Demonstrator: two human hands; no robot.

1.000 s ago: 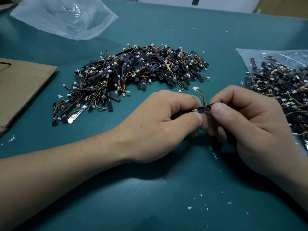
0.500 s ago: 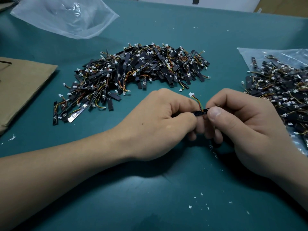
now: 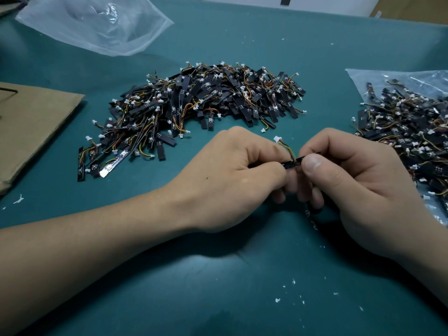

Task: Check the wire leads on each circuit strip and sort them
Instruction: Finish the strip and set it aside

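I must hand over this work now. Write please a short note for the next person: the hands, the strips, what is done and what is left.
Left hand and right hand: both pinch one circuit strip above the green mat; its wire lead with white connector sticks up.
Loose pile of strips: on the mat, centre.
Strips on the plastic bag: at right.
Done: cannot tell which pile is checked.
Left: finish this strip, sort it, continue.

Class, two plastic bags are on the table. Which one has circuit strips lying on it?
The bag at the right edge: dark strips with coloured wires are heaped on it. The bag at the far left looks empty and crumpled.
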